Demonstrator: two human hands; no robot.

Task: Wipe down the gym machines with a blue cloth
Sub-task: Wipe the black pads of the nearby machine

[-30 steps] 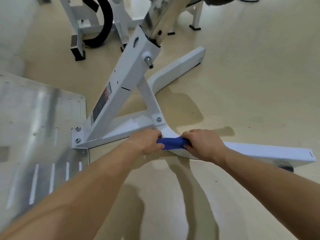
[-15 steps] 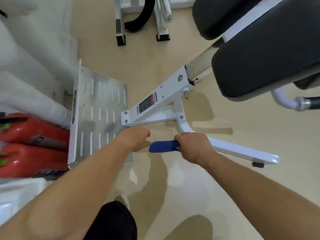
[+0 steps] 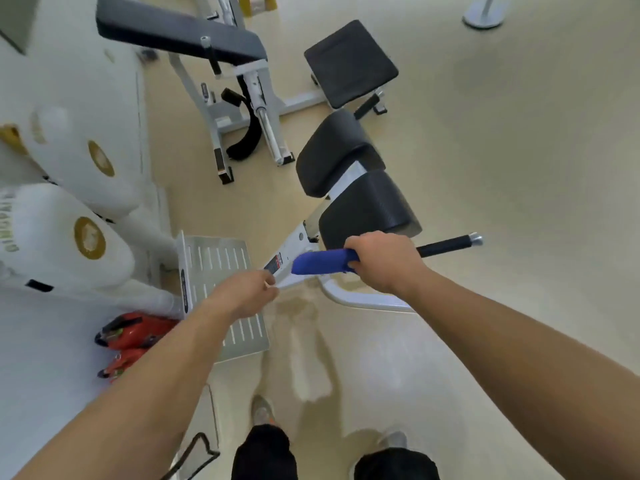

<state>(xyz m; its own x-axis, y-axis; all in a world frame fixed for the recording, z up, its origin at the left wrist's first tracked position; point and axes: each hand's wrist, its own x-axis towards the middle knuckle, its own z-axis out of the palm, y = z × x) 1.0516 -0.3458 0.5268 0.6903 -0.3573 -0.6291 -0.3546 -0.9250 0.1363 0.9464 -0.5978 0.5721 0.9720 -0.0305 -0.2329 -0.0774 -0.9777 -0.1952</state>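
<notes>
My right hand [image 3: 384, 263] grips one end of a rolled blue cloth [image 3: 320, 262], held in the air above the white frame [image 3: 294, 244] of a gym machine with two black pads [image 3: 367, 209]. The cloth's free end points left. My left hand [image 3: 247, 294] hangs just left of and below the cloth with fingers loosely curled, holding nothing and apart from the cloth. A black handle bar [image 3: 450, 244] sticks out to the right behind my right hand.
A perforated metal footplate [image 3: 211, 263] lies at the left of the machine. Red fire extinguishers [image 3: 130, 332] and white padded bags [image 3: 65, 233] sit at the left. A black bench [image 3: 176, 32] and a square seat pad [image 3: 349, 64] stand farther back. Beige floor spreads to the right.
I have risen from crouching to standing, so the machine looks farther away. My left hand let go of the cloth; my right hand lifted it off the base bar.
</notes>
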